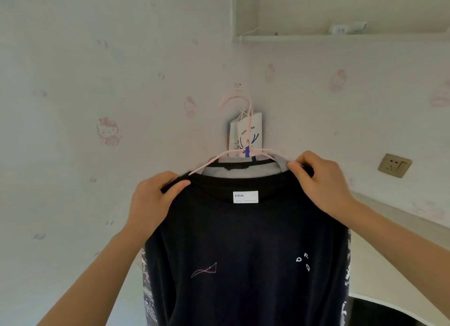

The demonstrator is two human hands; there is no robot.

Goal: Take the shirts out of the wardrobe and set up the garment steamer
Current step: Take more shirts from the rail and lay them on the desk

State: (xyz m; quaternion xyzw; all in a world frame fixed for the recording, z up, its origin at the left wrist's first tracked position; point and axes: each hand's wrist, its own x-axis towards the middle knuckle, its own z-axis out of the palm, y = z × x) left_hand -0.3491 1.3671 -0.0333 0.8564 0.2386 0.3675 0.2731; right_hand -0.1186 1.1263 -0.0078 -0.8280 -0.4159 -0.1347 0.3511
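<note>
A dark navy shirt [246,247] with a white neck label and small printed marks hangs in front of me on a pink hanger [239,101], whose hook sits on a wall peg. My left hand [152,201] grips the shirt's left shoulder near the collar. At the right shoulder, my right hand [321,179] pinches the fabric together with the hanger's arm. A grey garment shows inside the collar. No steamer is in view.
A white paper bag [246,135] with blue print hangs on the wall behind the hanger. A wall socket [394,165] sits to the right, above a white ledge [399,216]. A shelf [341,37] with a power strip is high on the right.
</note>
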